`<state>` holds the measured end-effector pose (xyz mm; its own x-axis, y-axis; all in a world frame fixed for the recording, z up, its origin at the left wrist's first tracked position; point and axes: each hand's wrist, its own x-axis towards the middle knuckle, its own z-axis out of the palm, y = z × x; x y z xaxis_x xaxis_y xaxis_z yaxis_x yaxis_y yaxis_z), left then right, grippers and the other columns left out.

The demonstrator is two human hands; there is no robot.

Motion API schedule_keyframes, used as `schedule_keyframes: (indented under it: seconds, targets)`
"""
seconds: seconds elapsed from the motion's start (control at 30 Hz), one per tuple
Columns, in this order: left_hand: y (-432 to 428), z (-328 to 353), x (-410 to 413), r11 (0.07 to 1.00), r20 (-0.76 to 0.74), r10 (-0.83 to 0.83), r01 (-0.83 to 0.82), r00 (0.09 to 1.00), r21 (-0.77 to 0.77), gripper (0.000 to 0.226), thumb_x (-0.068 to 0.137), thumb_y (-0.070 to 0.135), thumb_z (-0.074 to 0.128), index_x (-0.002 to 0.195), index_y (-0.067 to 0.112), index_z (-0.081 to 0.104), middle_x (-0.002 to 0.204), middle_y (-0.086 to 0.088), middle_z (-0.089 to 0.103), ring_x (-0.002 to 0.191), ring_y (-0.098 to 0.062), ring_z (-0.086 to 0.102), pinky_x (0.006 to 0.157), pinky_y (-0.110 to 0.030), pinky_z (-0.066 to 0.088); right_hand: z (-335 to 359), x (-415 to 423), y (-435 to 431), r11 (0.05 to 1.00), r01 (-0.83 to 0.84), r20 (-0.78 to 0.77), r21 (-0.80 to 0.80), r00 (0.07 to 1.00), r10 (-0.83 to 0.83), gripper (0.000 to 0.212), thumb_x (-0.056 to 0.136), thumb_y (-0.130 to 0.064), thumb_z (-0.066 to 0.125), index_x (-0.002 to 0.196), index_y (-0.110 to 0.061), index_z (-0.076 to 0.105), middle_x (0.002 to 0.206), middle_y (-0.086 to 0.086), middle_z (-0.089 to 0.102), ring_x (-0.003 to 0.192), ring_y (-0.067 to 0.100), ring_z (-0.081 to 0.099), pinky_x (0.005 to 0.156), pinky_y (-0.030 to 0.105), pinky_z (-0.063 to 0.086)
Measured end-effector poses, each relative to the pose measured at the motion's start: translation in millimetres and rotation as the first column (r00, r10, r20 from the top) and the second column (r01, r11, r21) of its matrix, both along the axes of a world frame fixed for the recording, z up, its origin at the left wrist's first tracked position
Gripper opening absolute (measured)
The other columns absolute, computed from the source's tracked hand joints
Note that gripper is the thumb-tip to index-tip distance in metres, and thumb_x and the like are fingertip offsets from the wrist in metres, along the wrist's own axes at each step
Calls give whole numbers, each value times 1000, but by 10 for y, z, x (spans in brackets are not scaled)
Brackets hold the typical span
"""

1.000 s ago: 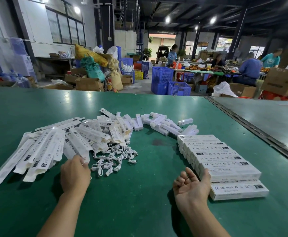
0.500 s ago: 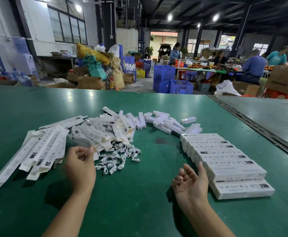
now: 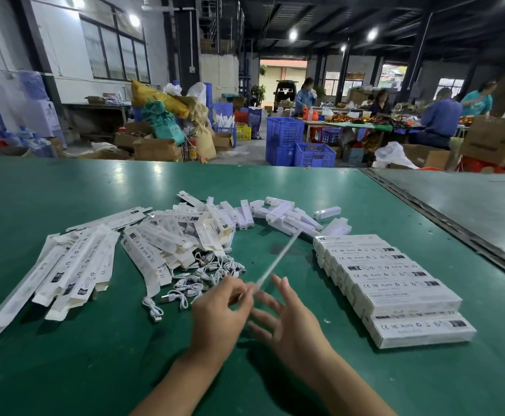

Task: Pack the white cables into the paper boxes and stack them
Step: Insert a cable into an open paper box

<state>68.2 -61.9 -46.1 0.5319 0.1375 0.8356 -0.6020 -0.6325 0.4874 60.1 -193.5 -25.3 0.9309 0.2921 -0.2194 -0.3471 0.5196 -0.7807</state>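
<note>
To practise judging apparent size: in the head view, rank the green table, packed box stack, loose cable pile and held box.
1. green table
2. packed box stack
3. loose cable pile
4. held box, edge-on and blurred, pinched by the left hand

Tangled white cables (image 3: 206, 277) beside flat paper boxes (image 3: 74, 274)

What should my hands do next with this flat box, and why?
Probably bring the right hand onto the flat box pinched in the left hand and pop it open: it looks folded flat, the right hand is open beside it, and the loose cables lie unpacked.
</note>
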Motion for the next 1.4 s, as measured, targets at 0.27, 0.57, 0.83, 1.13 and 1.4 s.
schedule_keyframes:
  seconds: [0.27,0.57,0.83,1.13,1.4]
  targets:
    - [-79,-119,-15,975,-26,-171,173,985,140,24,68,2,86,78,13,68,81,9,72,80,10,63,73,-7,50,-58,30,-96,997,70,197,-31,978,-62,41,81,-33,65,116,-11,68,95,11,66,80,20,61,67,25,49]
    - [51,134,-2,547,-222,-571,164,791,-821,45,80,42,78,117,31,56,113,5,71,114,-20,64,87,-34,51,-49,-36,-127,930,156,386,-333,922,-16,13,89,-13,65,94,-15,77,91,18,74,58,17,62,58,23,51]
    - [366,275,88,71,32,-777,138,628,-988,46,81,36,62,123,20,57,126,-12,68,107,-28,71,76,-37,59,-35,-112,-56,875,38,395,-483,901,179,25,75,-23,72,98,-15,77,85,14,73,66,8,58,64,20,44]
    - [299,296,40,114,-17,-757,106,653,-988,33,89,21,57,117,4,60,104,-15,74,87,-22,75,66,-34,61,-56,-99,-96,848,71,369,-526,917,152,21,87,-4,70,105,-15,70,86,5,77,68,26,73,58,28,56]
    - [299,254,76,5,-6,-740,-4,673,-1000,19,102,14,45,105,0,57,91,-15,65,69,-19,73,59,-34,61,-98,-94,-56,821,87,402,-564,898,180,21,90,-3,67,104,-18,69,90,7,76,71,33,73,71,46,60]
